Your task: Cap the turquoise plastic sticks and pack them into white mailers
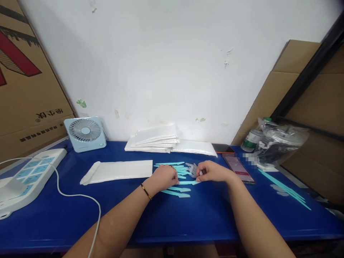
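Observation:
My left hand (164, 177) is closed on the handle end of a slim teal eyebrow razor (186, 183), held level just over the blue table. At the razor's other end, my right hand (211, 172) pinches the tip between thumb and fingers; whether a cover sits there is hidden. Several more teal razors (180, 195) lie in front of and behind the held one, roughly side by side. Small clear plastic covers (191, 168) are heaped between the two hands, partly beside the razors. A white padded mailer (120, 171) lies flat to the left of my left hand.
More white mailers (153, 139) are stacked against the wall. A blue fan (86, 133), a power strip (34, 175) and a white cable (80, 195) are at left. On the right are a phone (238, 167), a bottle (252, 139), a plastic bag (281, 141) and more teal razors (286, 190).

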The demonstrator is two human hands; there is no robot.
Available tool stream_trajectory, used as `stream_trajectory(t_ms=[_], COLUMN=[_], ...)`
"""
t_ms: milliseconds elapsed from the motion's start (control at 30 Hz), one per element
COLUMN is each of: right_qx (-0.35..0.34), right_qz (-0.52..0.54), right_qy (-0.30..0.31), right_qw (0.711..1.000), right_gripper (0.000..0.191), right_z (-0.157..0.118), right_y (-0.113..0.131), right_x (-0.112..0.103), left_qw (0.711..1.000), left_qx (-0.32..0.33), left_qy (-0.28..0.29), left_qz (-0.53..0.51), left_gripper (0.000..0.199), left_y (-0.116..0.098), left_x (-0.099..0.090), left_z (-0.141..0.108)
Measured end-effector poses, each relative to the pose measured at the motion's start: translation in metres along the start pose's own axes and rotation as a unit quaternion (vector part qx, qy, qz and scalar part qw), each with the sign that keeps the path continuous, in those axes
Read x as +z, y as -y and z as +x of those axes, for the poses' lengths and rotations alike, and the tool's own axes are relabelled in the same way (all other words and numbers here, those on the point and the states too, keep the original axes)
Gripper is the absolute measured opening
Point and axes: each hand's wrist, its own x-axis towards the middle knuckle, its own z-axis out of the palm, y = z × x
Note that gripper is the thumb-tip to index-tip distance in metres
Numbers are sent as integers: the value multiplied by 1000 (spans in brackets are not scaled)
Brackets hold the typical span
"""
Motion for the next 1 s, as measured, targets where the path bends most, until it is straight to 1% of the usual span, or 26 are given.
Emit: stream_trajectory(t_ms=[67,133,233,333,400,433,500,567,633,700,767,867,933,1000], right_qx=[0,-15,-29,4,28,36,40,37,27,13,-3,-20,-31,-38], right_qz=[-2,0,7,23,34,31,10,-8,-7,11,33,46,49,72], right_qy=[23,16,-29,-94,-132,-147,-171,-183,-177,-154,-114,-52,-35,-39], right_qw=[1000,1000,999,995,990,988,984,982,984,988,993,997,998,996], right_gripper=[31,30,28,28,31,32,32,30,29,30,30,32,31,30], right_z=[0,2,3,4,6,7,8,9,7,6,5,6,9,11], right_y=[0,0,-3,-9,-13,-14,-14,-12,-9,-5,1,11,17,18], right_x=[1,2,1,-2,-3,-3,-2,-2,-2,-1,2,9,15,19], left_qw=[1000,999,998,996,995,995,998,999,998,998,999,1000,1000,999], left_qx=[-6,-8,-22,-56,-70,-66,-27,24,44,38,28,5,-11,-17], left_qy=[-20,-34,-48,-55,-65,-70,-60,-14,36,54,41,-3,-21,-31], left_qz=[14,21,33,42,26,13,-14,-28,-26,-16,-6,-3,-8,-15], left_gripper=[17,18,18,15,14,15,20,23,21,15,12,11,10,11], left_y=[1,2,7,16,21,22,22,18,14,10,8,8,8,9], left_x=[0,-2,-8,-14,-17,-18,-20,-20,-18,-15,-12,-10,-9,-10], left_z=[1,1,2,1,-1,-2,-5,-8,-10,-10,-8,-5,-3,-1])
